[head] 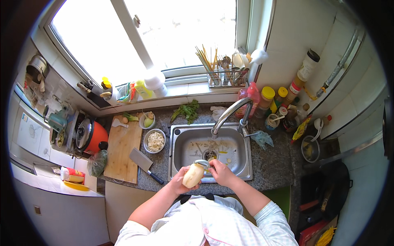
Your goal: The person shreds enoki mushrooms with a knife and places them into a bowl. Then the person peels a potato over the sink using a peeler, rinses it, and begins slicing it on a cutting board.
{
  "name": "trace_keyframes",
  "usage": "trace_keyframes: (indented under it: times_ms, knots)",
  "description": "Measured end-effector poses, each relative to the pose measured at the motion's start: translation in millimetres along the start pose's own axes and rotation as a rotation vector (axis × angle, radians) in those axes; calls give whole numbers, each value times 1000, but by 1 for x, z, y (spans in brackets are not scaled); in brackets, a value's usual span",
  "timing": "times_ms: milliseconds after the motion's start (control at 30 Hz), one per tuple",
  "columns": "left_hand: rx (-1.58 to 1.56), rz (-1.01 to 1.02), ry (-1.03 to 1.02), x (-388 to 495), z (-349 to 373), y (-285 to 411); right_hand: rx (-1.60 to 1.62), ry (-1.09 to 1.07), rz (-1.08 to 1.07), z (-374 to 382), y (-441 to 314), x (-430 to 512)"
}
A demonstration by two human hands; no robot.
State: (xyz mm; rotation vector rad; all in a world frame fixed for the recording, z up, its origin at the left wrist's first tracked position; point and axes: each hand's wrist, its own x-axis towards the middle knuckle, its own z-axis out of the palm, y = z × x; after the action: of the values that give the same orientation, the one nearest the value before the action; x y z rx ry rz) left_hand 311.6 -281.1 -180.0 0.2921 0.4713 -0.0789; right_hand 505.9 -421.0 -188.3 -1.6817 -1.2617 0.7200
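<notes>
My left hand (178,182) cradles a pale, peeled root vegetable (192,177) over the front rim of the steel sink (184,140). In my right hand (222,173) is a peeler (201,162), its head lying against the vegetable's upper end. Scraps of peel (222,142) are scattered in the basin, some around the drain. The curved metal faucet (229,114) reaches over the sink from the back right; no water is seen running from it.
Left of the sink are a cleaver (141,160), its blade on a wooden cutting board (121,150), and a bowl (154,140) of pale shredded food. Leafy greens (186,112) lie behind the sink. Bottles and jars (267,96) and a blue cloth (262,139) are to the right.
</notes>
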Motion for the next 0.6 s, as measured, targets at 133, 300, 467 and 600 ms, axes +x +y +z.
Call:
trace_keyframes:
  times_ms: [133, 300, 467, 600]
  knots:
    - [46, 13, -48, -2, 7, 3, 21, -1, -150, -16, -22, -1]
    - [97, -32, -113, -9, 9, 6, -135, -38, -300, -28, -28, 8]
    - [145, -61, -92, -7, 26, 7, 72, 131, 222, -11, 61, 0]
    - [-9, 32, -129, -1, 1, 4, 58, -241, 616, -17, 45, 5]
